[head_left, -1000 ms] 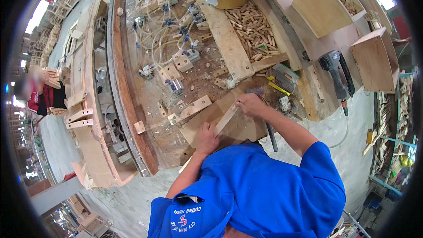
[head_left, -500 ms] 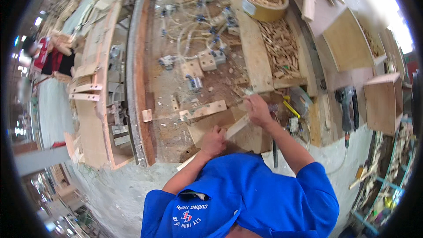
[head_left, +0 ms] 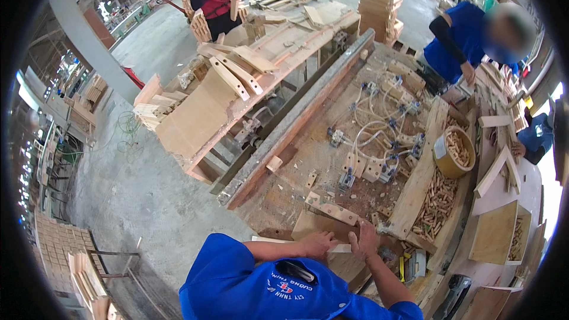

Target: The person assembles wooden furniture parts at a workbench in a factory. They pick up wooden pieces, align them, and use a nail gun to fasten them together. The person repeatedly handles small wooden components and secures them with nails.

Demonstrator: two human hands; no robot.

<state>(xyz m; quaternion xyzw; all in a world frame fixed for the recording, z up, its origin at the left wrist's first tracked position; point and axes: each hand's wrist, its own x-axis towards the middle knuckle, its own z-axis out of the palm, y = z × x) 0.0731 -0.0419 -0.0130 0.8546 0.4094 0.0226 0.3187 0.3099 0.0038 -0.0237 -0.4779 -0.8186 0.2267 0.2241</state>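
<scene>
My left hand point(head_left: 318, 245) is closed over a pale wooden strip point(head_left: 341, 249) near the bench's front edge. At the strip's right end is my right hand point(head_left: 365, 242), its thumb apart from the fingers and no object visible in it. Beneath both hands lies a flat wooden board point(head_left: 308, 223). Just beyond them rests a drilled wooden bar point(head_left: 332, 208) with greenish smears, close to my right fingertips. My left fingers partly hide the strip.
Beyond are clamps with clear hoses point(head_left: 373, 133). To the right, a yellow round tub point(head_left: 454, 153) and a trough point(head_left: 435, 207) hold wooden dowels; a power tool point(head_left: 450, 296) lies nearer. Wooden parts cover the left table point(head_left: 195, 118). Co-workers stand behind the table and at far right.
The view has swung left and up, bringing more of the hall and co-workers into sight. My right hand's pinch at the strip's end has loosened; my left hand stays on the strip.
</scene>
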